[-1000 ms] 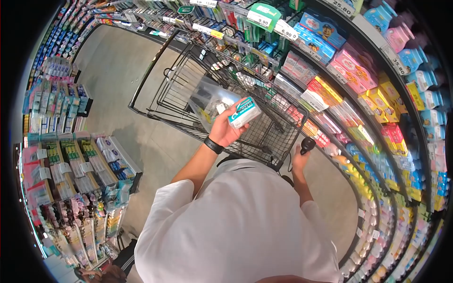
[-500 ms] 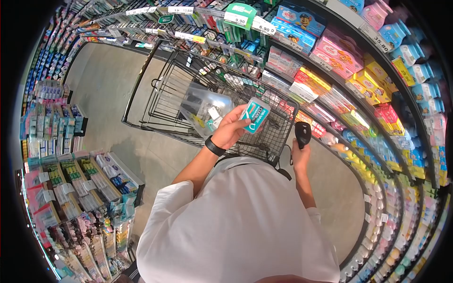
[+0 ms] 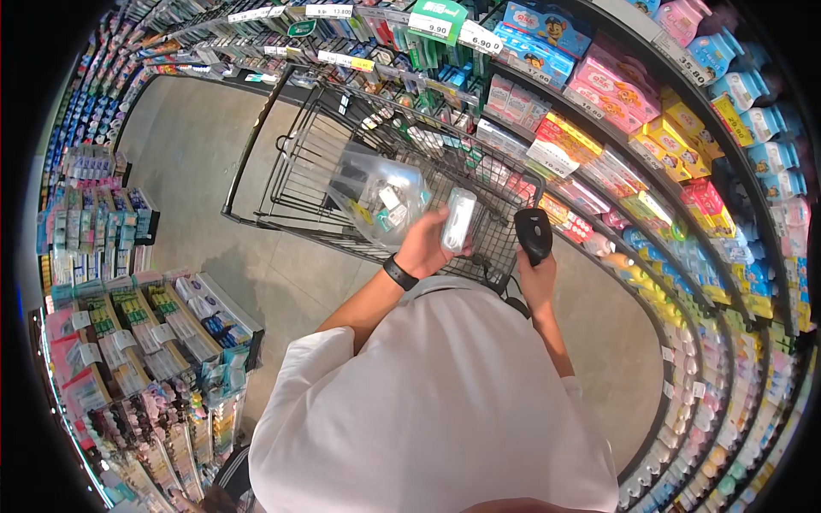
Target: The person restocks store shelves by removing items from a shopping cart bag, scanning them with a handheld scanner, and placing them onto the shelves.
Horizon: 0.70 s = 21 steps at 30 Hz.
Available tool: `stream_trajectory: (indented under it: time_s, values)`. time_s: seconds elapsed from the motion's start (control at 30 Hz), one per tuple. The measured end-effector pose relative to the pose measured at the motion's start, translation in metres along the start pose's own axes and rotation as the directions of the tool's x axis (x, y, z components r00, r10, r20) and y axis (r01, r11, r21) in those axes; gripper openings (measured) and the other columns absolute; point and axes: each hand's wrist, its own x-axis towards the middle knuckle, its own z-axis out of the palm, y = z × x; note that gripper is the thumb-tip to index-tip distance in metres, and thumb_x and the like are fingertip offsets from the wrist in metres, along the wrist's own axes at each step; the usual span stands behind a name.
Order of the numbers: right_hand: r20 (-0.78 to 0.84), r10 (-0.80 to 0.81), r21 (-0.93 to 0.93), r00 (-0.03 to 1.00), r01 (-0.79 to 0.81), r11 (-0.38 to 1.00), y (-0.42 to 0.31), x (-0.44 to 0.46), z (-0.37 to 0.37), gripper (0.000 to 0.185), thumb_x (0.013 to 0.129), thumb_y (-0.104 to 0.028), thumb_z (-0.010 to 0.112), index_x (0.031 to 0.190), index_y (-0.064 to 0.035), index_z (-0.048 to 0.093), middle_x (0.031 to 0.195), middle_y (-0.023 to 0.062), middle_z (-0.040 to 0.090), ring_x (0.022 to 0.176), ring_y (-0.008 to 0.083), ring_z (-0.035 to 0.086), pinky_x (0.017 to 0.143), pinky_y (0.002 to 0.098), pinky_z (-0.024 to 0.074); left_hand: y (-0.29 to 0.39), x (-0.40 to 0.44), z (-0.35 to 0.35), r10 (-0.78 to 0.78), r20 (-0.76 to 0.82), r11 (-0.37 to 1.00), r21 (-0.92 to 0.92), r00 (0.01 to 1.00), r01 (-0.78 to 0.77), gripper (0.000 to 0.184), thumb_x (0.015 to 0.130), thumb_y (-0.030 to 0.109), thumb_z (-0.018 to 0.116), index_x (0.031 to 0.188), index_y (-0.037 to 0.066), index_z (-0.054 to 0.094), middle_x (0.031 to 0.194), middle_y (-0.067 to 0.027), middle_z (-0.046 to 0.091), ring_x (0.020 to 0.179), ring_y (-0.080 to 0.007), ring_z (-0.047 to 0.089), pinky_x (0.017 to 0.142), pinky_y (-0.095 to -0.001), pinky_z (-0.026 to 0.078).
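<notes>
My left hand, with a black band on its wrist, is closed round a small pack of floss picks. The pack is held upright over the cart, and a pale, shiny face shows. To its right, my right hand grips the handle of a black barcode scanner, whose head points up and away from me. Beneath both hands is a black wire shopping cart. A clear plastic bag with small packaged items lies inside it, left of the pack.
Curved shelves with boxed goods run along the far and right sides. A low display of packaged goods stands at the left. Grey floor shows around the cart. Price tags hang on the shelf edges.
My left hand has turned the pack, so its turquoise printed front gives way to a pale face. My right hand has moved the scanner slightly left and tipped it toward the pack.
</notes>
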Motion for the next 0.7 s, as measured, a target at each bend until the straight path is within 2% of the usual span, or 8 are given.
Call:
stream_trajectory:
  time_s: [0.07,0.17,0.2,0.27,0.3,0.37,0.6,0.7]
  values:
    - [0.015,-0.057,-0.018,0.998,0.057,0.998,-0.009,-0.003,0.0,0.027,0.085,-0.012,0.07,0.108,0.0013,0.065,0.09,0.01,0.07,0.083,0.0147,0.063,0.077,0.0296,0.0493,-0.008,0.002,-0.01,0.016,0.102,0.998,0.06,0.995,-0.023,0.055,0.09,0.044,0.053,0.128,0.004,0.049,0.095,-0.0076,0.056,0.079,-0.0186,0.052,0.073,-0.0354,0.045]
    - [0.059,-0.065,-0.015,0.996,0.066,0.998,-0.024,-0.009,0.0,0.028,0.084,-0.01,0.07,0.108,0.0014,0.065,0.091,0.0113,0.071,0.085,0.015,0.065,0.078,0.0299,0.0499,-0.012,0.004,-0.018,0.008,0.11,0.995,0.103,0.994,-0.02,0.064,0.091,0.055,0.052,0.13,0.004,0.049,0.092,-0.0071,0.055,0.076,-0.0174,0.05,0.07,-0.0338,0.044]
    - [0.059,-0.065,-0.016,0.996,0.066,0.998,-0.027,-0.01,0.0,0.028,0.084,-0.01,0.07,0.108,0.0014,0.065,0.091,0.0113,0.071,0.085,0.015,0.065,0.078,0.0299,0.0499,-0.01,0.004,-0.019,0.009,0.11,0.995,0.102,0.994,-0.02,0.064,0.091,0.055,0.052,0.13,0.004,0.049,0.092,-0.0071,0.055,0.076,-0.0174,0.05,0.07,-0.0338,0.044]
    - [0.101,-0.105,-0.008,0.989,0.106,0.994,-0.032,-0.013,0.0,0.028,0.083,-0.009,0.071,0.109,0.0015,0.065,0.091,0.012,0.072,0.085,0.0153,0.066,0.077,0.0304,0.0506,-0.005,0.006,-0.022,-0.055,0.246,0.987,-0.135,0.968,0.09,0.052,0.094,0.047,0.053,0.127,0.007,0.052,0.098,-0.009,0.061,0.082,-0.0214,0.06,0.073,-0.0351,0.051]
    - [0.101,-0.104,-0.009,0.989,0.106,0.994,-0.037,-0.015,-0.001,0.028,0.083,-0.009,0.071,0.109,0.0015,0.065,0.091,0.012,0.072,0.085,0.0153,0.066,0.077,0.0304,0.0506,-0.003,0.003,-0.016,-0.055,0.246,0.987,-0.135,0.968,0.09,0.052,0.094,0.047,0.053,0.127,0.007,0.052,0.098,-0.009,0.061,0.082,-0.0214,0.06,0.073,-0.0351,0.051]
    - [0.168,-0.145,-0.018,0.975,0.15,0.989,-0.05,-0.019,-0.003,0.028,0.083,-0.008,0.07,0.109,0.0017,0.065,0.091,0.0125,0.073,0.085,0.015,0.067,0.077,0.0302,0.0509,0.003,-0.002,-0.002,-0.043,0.124,0.993,-0.105,0.991,0.056,0.059,0.094,0.049,0.049,0.132,0.005,0.05,0.105,-0.0112,0.063,0.084,-0.0224,0.061,0.074,-0.035,0.052]
    - [0.305,-0.208,0.049,0.93,0.203,0.978,-0.078,-0.031,-0.006,0.03,0.081,-0.006,0.07,0.11,0.0018,0.065,0.09,0.0125,0.072,0.084,0.0148,0.067,0.076,0.0301,0.0513,0.002,-0.002,-0.006,-0.058,0.169,0.988,-0.131,0.984,0.081,0.069,0.094,0.05,0.044,0.139,-0.003,0.044,0.103,-0.0132,0.064,0.086,-0.0226,0.061,0.073,-0.0325,0.05]
    - [0.319,-0.252,0.055,0.914,0.247,0.967,-0.081,-0.034,-0.005,0.033,0.079,-0.007,0.07,0.111,0.0007,0.064,0.089,0.0147,0.072,0.082,0.0204,0.07,0.075,0.032,0.0521,0.0,-0.004,-0.012,-0.046,0.145,0.995,-0.078,0.988,0.058,0.07,0.095,0.05,0.043,0.139,-0.004,0.044,0.101,-0.0138,0.065,0.085,-0.0227,0.061,0.073,-0.0332,0.05]
